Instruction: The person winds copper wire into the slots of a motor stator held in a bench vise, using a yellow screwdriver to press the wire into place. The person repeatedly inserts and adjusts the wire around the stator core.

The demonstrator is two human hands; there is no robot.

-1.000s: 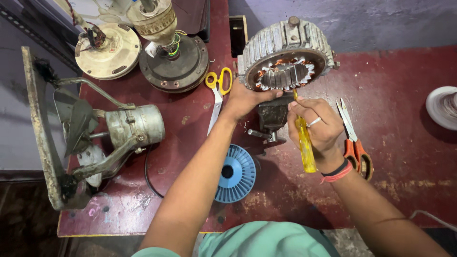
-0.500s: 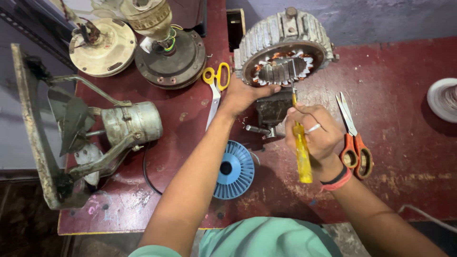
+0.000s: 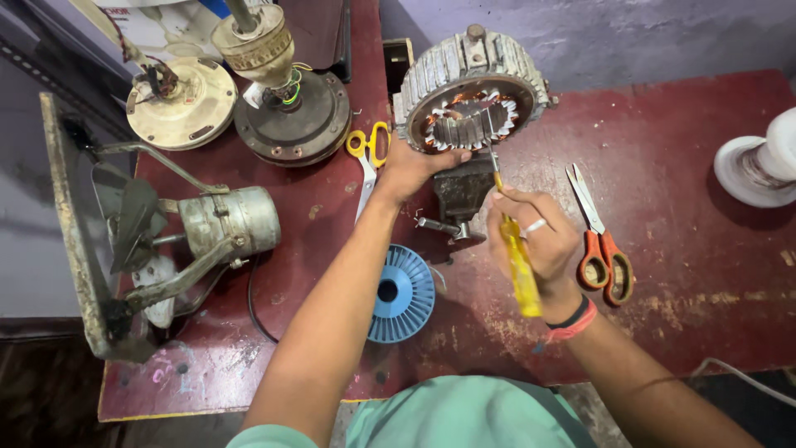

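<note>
A grey finned motor stator (image 3: pixel 469 87) with copper windings stands on edge in a small bench vise (image 3: pixel 461 197) on the dark red table (image 3: pixel 688 249). My left hand (image 3: pixel 414 168) grips the stator's lower rim. In my right hand (image 3: pixel 541 241) is a yellow-handled screwdriver (image 3: pixel 517 257), its tip pointing up at the stator's lower edge. A ring is on one finger and a red and black band is on that wrist.
Orange-handled scissors (image 3: pixel 604 245) lie right of my right hand; yellow-handled scissors (image 3: pixel 366 162) lie left of the vise. A blue spool (image 3: pixel 401 294) sits near the front. An exhaust fan (image 3: pixel 166 236), two fan motors (image 3: pixel 286 99) and a white spool (image 3: pixel 759 162) stand around.
The view has shifted closer. My right hand with the screwdriver has moved up toward the stator's lower rim. The left hand stays on the stator.
</note>
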